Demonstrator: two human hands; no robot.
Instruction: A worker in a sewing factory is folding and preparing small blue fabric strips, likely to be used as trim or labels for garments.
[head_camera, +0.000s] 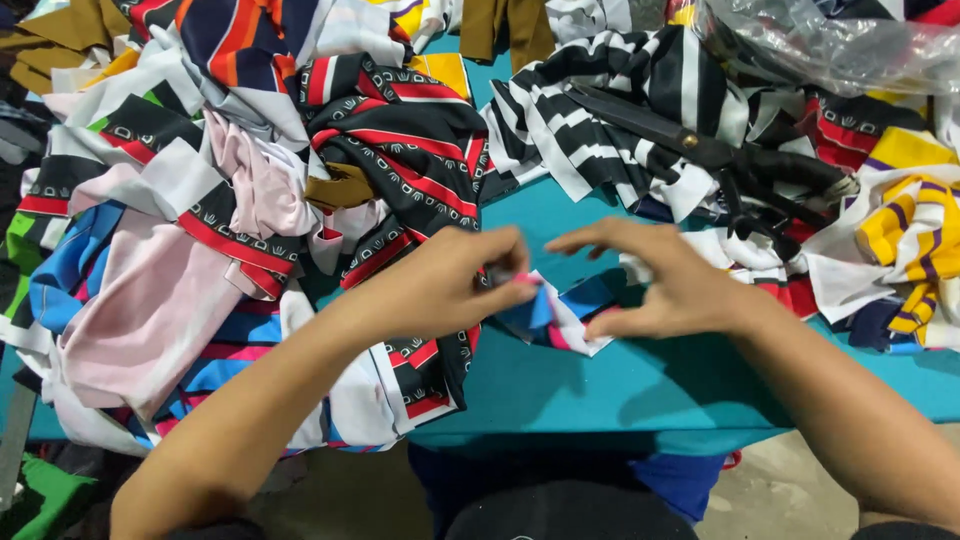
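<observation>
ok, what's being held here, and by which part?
A small blue, pink and white fabric scrap. The left hand pinches its upper left edge; the right hand presses fingertips on its right side against the teal table.

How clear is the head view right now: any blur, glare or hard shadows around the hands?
Head view: evenly lit; left hand and right hand slightly motion-soft, fabric scrap between them; soft shadows on the teal table; mild glare on the plastic bag; scissors sharp.
</observation>
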